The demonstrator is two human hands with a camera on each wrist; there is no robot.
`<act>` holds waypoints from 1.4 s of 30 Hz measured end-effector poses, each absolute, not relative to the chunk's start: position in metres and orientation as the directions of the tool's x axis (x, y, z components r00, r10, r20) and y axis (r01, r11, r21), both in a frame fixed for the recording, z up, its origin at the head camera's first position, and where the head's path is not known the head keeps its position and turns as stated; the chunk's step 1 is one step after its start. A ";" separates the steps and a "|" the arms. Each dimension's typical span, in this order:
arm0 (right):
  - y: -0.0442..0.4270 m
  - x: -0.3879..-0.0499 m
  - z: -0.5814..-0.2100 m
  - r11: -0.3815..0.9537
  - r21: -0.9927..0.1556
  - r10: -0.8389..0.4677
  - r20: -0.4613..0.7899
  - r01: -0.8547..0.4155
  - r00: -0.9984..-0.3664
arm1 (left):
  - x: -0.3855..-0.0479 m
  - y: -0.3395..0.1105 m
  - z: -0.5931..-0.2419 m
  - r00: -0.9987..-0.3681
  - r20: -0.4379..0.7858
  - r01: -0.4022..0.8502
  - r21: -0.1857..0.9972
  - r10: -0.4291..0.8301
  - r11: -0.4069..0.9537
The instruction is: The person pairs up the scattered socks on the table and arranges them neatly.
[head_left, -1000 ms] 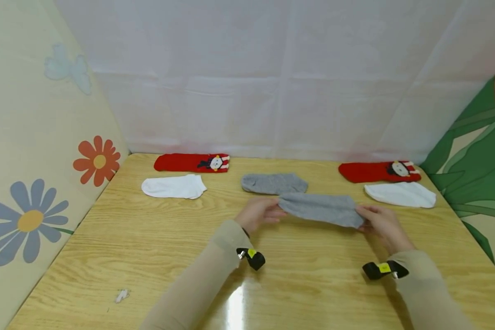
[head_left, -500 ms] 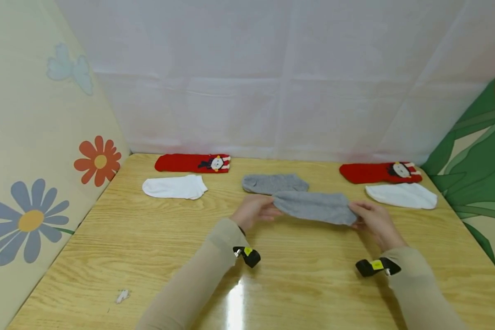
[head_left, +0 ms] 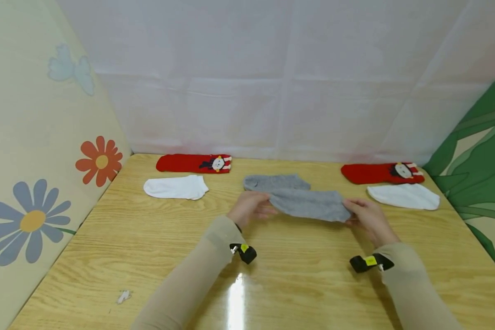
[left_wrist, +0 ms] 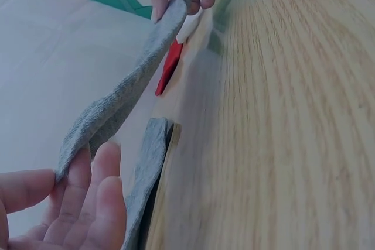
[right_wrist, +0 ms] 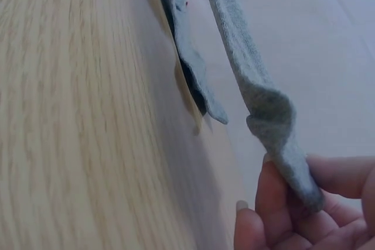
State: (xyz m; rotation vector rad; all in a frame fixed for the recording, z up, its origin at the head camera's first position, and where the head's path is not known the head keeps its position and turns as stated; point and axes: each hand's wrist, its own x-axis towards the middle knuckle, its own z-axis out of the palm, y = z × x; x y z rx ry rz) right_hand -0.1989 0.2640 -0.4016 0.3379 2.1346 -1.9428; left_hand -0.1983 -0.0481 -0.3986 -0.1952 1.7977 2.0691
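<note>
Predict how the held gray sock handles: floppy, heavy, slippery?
Likely floppy: the held gray sock buckles near the right hand. Probably light: fingers pinching each end hold it aloft. Perhaps not slippery: its knit looks matte.

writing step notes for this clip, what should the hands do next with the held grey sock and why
Probably lower the held grey sock onto the other grey sock. The left hand and right hand pinch its opposite ends, the wrist views show it raised above the table, and the similar grey sock lies just beyond it.
</note>
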 end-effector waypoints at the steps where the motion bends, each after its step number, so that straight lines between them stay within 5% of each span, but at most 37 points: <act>1: 0.263 -0.200 -0.401 0.095 -0.942 0.012 -0.322 0.321 -0.947 | -0.198 -0.049 -0.398 -0.913 -0.361 -0.384 0.918 0.192 -0.102; 16: 0.243 -0.208 -0.395 0.111 -0.954 -0.025 -0.282 0.278 -0.959 | -0.203 -0.060 -0.394 -0.920 -0.370 -0.386 0.913 0.130 -0.131; 42: 0.199 -0.232 -0.402 0.062 -0.972 0.144 -0.215 0.226 -0.966 | -0.221 -0.078 -0.395 -0.931 -0.364 -0.361 0.917 0.013 -0.169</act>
